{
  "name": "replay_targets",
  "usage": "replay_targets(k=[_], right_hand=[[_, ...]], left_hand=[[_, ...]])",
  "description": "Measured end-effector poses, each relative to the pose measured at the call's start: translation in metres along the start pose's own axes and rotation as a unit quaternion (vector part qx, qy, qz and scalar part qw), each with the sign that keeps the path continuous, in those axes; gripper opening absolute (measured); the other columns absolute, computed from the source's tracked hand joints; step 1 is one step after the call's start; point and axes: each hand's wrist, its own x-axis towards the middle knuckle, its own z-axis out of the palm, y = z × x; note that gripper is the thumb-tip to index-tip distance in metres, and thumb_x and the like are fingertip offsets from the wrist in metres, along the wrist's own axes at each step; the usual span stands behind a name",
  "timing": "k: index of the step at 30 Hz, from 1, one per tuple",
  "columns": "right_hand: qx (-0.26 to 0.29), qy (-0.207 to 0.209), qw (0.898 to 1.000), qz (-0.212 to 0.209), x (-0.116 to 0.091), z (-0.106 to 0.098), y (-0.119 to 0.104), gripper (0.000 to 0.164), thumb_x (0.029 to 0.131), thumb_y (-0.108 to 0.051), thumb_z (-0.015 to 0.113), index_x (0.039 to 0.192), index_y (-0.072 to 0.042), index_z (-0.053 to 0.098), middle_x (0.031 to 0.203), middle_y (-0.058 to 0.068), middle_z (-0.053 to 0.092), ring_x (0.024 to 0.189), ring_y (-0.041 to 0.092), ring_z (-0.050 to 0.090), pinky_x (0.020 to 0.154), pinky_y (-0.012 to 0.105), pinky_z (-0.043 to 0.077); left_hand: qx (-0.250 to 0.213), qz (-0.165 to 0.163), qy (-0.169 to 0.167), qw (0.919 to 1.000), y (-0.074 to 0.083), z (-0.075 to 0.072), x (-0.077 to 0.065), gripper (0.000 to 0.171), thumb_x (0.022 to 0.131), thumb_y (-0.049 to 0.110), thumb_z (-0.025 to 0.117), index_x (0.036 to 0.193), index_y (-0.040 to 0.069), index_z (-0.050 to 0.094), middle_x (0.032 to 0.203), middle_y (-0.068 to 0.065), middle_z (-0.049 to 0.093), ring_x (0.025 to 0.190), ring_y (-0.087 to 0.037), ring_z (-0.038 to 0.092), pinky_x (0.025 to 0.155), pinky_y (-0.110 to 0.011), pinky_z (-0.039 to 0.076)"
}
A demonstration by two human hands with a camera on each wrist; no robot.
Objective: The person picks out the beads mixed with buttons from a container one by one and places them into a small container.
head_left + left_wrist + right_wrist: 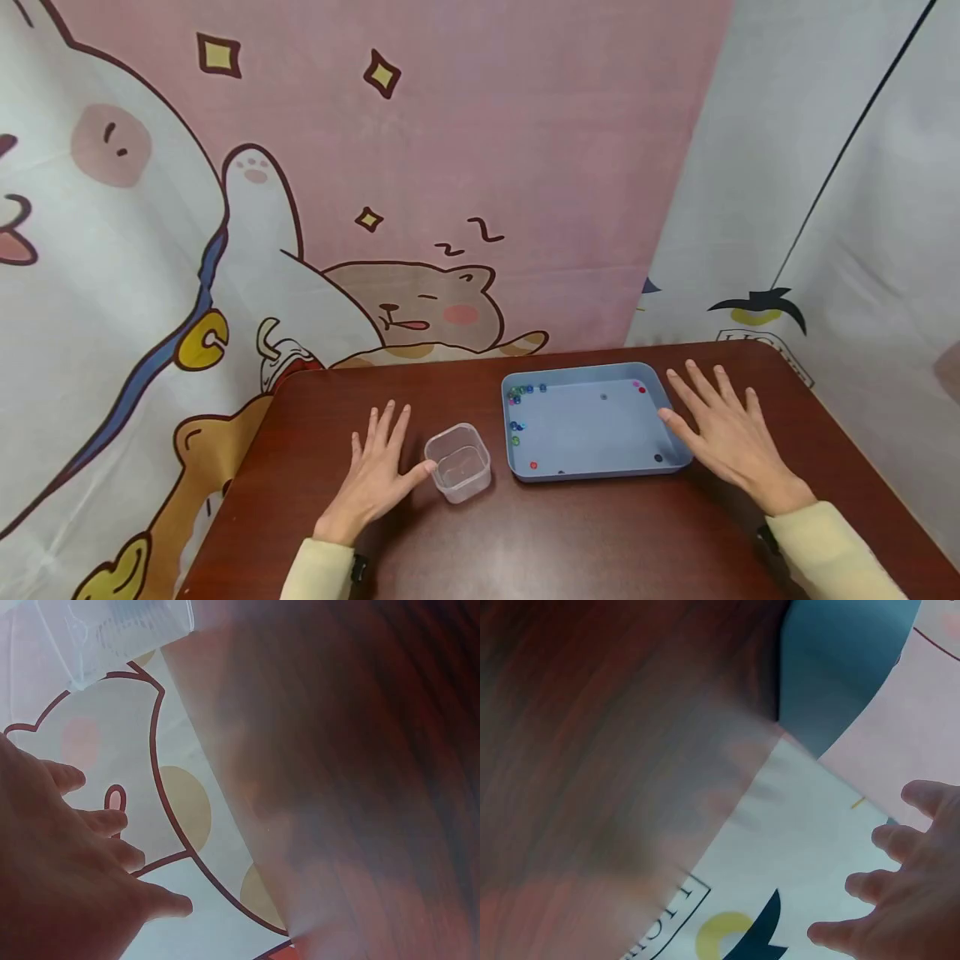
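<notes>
My left hand (375, 477) has its fingers spread, its thumb tip right at the rim of a small clear plastic container (462, 463). The container looks bare inside. To the right, a shallow blue tray (592, 429) carries several small round beads, most of them blue and green ones grouped along its left side. A red bead (533, 465) lies near the front edge and a dark bead (657, 457) near the front right corner. My right hand (723, 429), fingers also spread, is beside the tray's right end, its thumb overlapping the rim in the head view. Neither hand holds anything.
Everything stands on a dark reddish-brown wooden table (570, 533). Behind it hangs a cloth backdrop (525, 167) with cartoon animals, which reaches down to the table's back edge. The container stands left of the tray with a strip of tabletop between them.
</notes>
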Motion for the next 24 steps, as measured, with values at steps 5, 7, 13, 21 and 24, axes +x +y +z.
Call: replay_targets(k=[5,7,13,21,24], right_hand=[[0.009,-0.002,1.000,-0.010,0.004,0.002,-0.012,0.079,0.101,-0.057,0.054,0.165,-0.016,0.030,0.169,0.022,0.021,0.155,0.050,0.001,0.112,0.078,-0.009],[0.012,-0.002,1.000,-0.012,0.006,0.003,-0.016,0.080,0.101,-0.057,0.054,0.165,-0.017,0.030,0.169,0.022,0.021,0.155,0.050,0.003,0.113,0.079,-0.007],[0.026,0.003,0.999,-0.030,0.013,0.006,-0.030,0.078,0.102,-0.057,0.054,0.164,-0.017,0.032,0.170,0.019,0.022,0.156,0.047,0.006,0.113,0.079,0.002],[0.041,-0.003,0.998,-0.055,0.027,0.010,-0.053,0.076,0.102,-0.056,0.055,0.164,-0.018,0.034,0.170,0.014,0.022,0.157,0.044,0.010,0.116,0.076,0.006],[0.041,-0.012,0.997,-0.068,0.035,0.010,-0.063,0.074,0.102,-0.056,0.056,0.163,-0.020,0.035,0.170,0.013,0.024,0.156,0.044,0.014,0.115,0.077,0.011]], left_hand=[[-0.007,0.005,0.000,1.0000,0.002,-0.001,-0.001,0.101,0.090,0.063,0.068,0.168,0.020,0.018,0.173,-0.014,0.010,0.157,-0.043,0.003,0.114,-0.078,0.008],[-0.007,0.005,0.001,1.0000,0.002,-0.001,-0.002,0.102,0.090,0.064,0.068,0.168,0.020,0.018,0.173,-0.015,0.010,0.157,-0.044,0.004,0.114,-0.078,0.008],[-0.035,0.007,-0.001,0.9994,0.006,-0.001,-0.004,0.102,0.089,0.058,0.072,0.167,0.019,0.019,0.173,-0.014,0.011,0.157,-0.043,0.004,0.115,-0.077,0.013],[-0.078,0.010,-0.017,0.9968,0.013,0.008,-0.006,0.105,0.088,0.055,0.075,0.168,0.018,0.017,0.173,-0.012,0.013,0.158,-0.041,0.005,0.116,-0.075,0.016],[-0.087,0.007,-0.023,0.9959,0.016,0.009,-0.005,0.107,0.087,0.056,0.076,0.168,0.018,0.017,0.173,-0.010,0.013,0.158,-0.038,0.005,0.117,-0.073,0.015]])
